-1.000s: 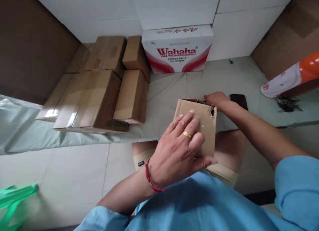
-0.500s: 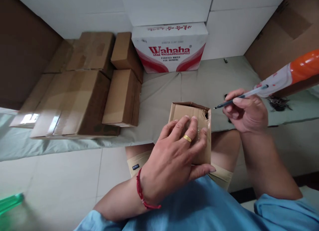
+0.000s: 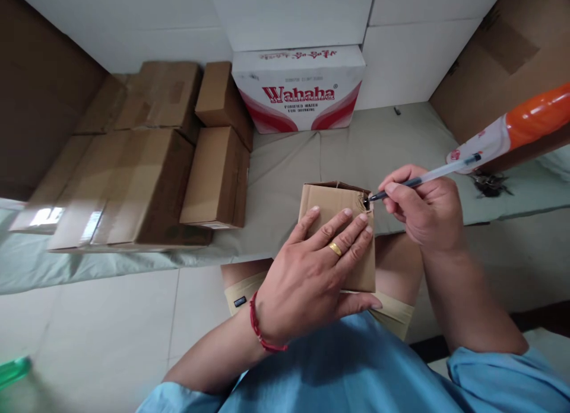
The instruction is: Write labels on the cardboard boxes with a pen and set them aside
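A small cardboard box [image 3: 329, 200] sits in front of me, over the near edge of the cloth-covered surface. My left hand [image 3: 316, 264] lies flat across its top, fingers stretched out and apart, the thumb past the near side. A torn hole [image 3: 366, 204] breaks the box's far right corner. In my right hand [image 3: 423, 208] a pen [image 3: 427, 174] with a clear barrel and dark grip is pinched between thumb and fingers. Its tip is at the hole; whether it goes inside I cannot tell.
Several taped cardboard boxes [image 3: 120, 187] stand on the left of the pale green cloth [image 3: 276, 193]. At the back is a white and red Wahaha carton [image 3: 298, 98]. To the right are an orange and white cylinder [image 3: 525, 128] and a dark tangled thing [image 3: 490, 184].
My right hand has moved left with the pen, bringing the tip from beside the box to the torn hole. My left hand stays on the box, its fingers slightly more spread.
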